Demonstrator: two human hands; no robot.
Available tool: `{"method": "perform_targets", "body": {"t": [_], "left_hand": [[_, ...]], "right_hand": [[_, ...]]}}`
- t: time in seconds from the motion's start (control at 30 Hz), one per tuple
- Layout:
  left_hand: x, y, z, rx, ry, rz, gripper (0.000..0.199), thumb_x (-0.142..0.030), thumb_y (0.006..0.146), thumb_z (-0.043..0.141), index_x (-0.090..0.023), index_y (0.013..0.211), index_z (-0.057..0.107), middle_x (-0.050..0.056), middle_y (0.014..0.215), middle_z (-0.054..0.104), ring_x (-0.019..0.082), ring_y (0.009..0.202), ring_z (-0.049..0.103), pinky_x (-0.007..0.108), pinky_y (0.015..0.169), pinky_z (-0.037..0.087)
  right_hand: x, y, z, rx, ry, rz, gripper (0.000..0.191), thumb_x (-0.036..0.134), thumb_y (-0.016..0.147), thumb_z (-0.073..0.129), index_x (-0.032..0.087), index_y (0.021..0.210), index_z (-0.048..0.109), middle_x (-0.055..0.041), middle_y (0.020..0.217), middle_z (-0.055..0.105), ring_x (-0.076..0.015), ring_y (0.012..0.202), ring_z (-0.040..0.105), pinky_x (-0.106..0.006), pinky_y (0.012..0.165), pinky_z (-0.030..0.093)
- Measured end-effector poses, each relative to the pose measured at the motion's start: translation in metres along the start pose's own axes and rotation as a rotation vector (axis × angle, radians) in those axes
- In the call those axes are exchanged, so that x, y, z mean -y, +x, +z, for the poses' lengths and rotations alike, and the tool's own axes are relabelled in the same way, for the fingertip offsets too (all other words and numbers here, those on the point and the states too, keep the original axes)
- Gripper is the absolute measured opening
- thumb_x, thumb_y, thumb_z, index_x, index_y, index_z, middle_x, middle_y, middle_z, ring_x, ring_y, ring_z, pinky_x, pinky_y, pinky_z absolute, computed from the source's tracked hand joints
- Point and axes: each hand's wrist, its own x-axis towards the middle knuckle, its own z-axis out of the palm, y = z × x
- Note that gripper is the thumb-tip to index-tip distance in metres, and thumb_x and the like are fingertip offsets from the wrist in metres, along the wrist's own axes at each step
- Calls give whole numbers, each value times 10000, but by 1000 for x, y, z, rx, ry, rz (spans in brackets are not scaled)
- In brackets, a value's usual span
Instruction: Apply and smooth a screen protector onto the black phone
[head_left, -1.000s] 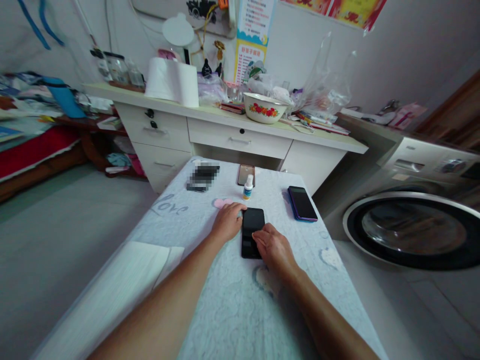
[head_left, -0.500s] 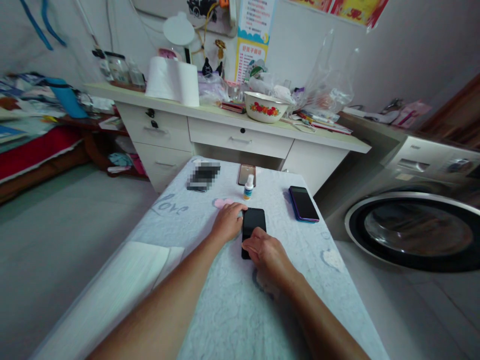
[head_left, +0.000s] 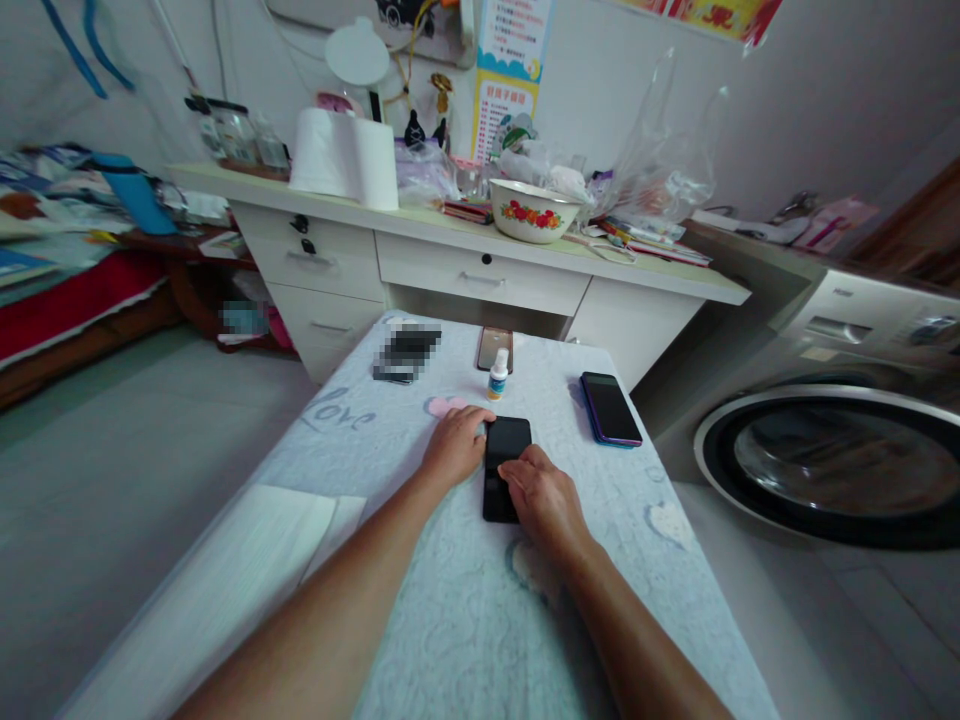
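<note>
A black smartphone [head_left: 496,490] lies flat on the cloth-covered table, screen up. My left hand [head_left: 456,443] is at its upper left side, with fingertips at the corner and edge, gripping it there. Over the right part of the screen is my right hand [head_left: 546,490], its fingers bent and pinched together with the tips on the glass. Whatever those fingers hold, if anything, is hidden. Just beyond the phone stands a small white spray bottle [head_left: 498,376] with a blue and yellow label.
Behind the bottle lies a brownish phone or case [head_left: 489,345]. Another dark phone [head_left: 611,408] with a blue-purple edge rests at the right. A blurred-out dark item [head_left: 409,350] is far left. Beyond stands a white desk [head_left: 480,275]; a washing machine [head_left: 825,340] is at the right.
My right hand has slid a little to the right across the phone's screen, its fingertips still pinched. My left hand stays at the phone's upper left edge.
</note>
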Motion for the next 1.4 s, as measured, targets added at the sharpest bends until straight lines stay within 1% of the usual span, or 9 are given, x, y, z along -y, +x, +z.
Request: {"method": "perform_targets", "body": {"t": [0.1, 0.27, 0.37, 0.57, 0.73, 0.9, 1.1, 1.23, 1.4], "left_hand": [[-1, 0, -1, 7, -1, 2, 374, -48, 734, 484, -206, 1046, 615, 40, 1109, 657, 210, 1053, 552, 364, 957, 419], [-1, 0, -1, 0, 0, -1, 380, -47, 727, 485, -199, 1050, 616, 44, 1116, 652, 209, 1055, 551, 363, 959, 421], [0, 0, 0, -8, 4, 7, 382, -52, 726, 487, -198, 1052, 620, 50, 1107, 655, 219, 1055, 551, 370, 963, 423], [1, 0, 0, 2, -2, 0, 381, -52, 722, 484, -200, 1047, 616, 47, 1106, 656, 213, 1053, 553, 369, 963, 418], [0, 0, 0, 10, -6, 1, 383, -51, 724, 485, -212, 1047, 614, 40, 1117, 653, 214, 1056, 551, 368, 962, 417], [0, 0, 0, 11, -8, 2, 373, -54, 727, 490, -213, 1041, 616, 39, 1112, 654, 217, 1052, 554, 373, 955, 423], [0, 0, 0, 6, -1, -2, 370, -60, 741, 491, -215, 1053, 614, 39, 1112, 653, 221, 1062, 552, 369, 959, 422], [2, 0, 1, -6, -7, 13, 368, -59, 736, 497, -203, 1054, 612, 45, 1108, 653, 222, 1055, 552, 369, 952, 426], [1, 0, 0, -1, -2, -5, 387, -54, 726, 505, -213, 1062, 614, 43, 1114, 650, 219, 1058, 545, 370, 959, 423]], "right_hand": [[5, -1, 0, 22, 3, -5, 237, 184, 903, 459, 245, 880, 687, -23, 882, 593, -107, 650, 517, -195, 580, 351], [16, -4, 2, 76, 13, -92, 263, 155, 898, 424, 222, 770, 644, -5, 829, 561, -95, 627, 481, -195, 563, 321], [18, -5, 4, 79, 3, -106, 260, 160, 898, 425, 216, 747, 629, 0, 817, 550, -90, 608, 462, -200, 547, 301], [6, 1, 4, 29, 10, -13, 249, 197, 917, 446, 246, 876, 687, -14, 882, 586, -99, 638, 510, -199, 566, 326], [-9, 4, 3, -21, -27, 49, 236, 234, 923, 471, 247, 908, 706, -36, 895, 598, -120, 683, 547, -205, 592, 349], [-19, 4, 2, -52, -21, 92, 237, 230, 922, 472, 251, 973, 702, -39, 895, 601, -132, 719, 563, -211, 628, 365], [-28, 6, 1, -86, -24, 137, 254, 246, 928, 457, 247, 954, 709, -34, 865, 592, -135, 722, 560, -214, 637, 363], [-29, 6, 0, -88, -33, 151, 262, 248, 933, 448, 243, 953, 710, -35, 867, 590, -137, 735, 555, -213, 629, 353], [-31, 6, -1, -100, -59, 167, 276, 257, 939, 438, 236, 927, 713, -40, 843, 585, -141, 728, 544, -217, 621, 348]]}}
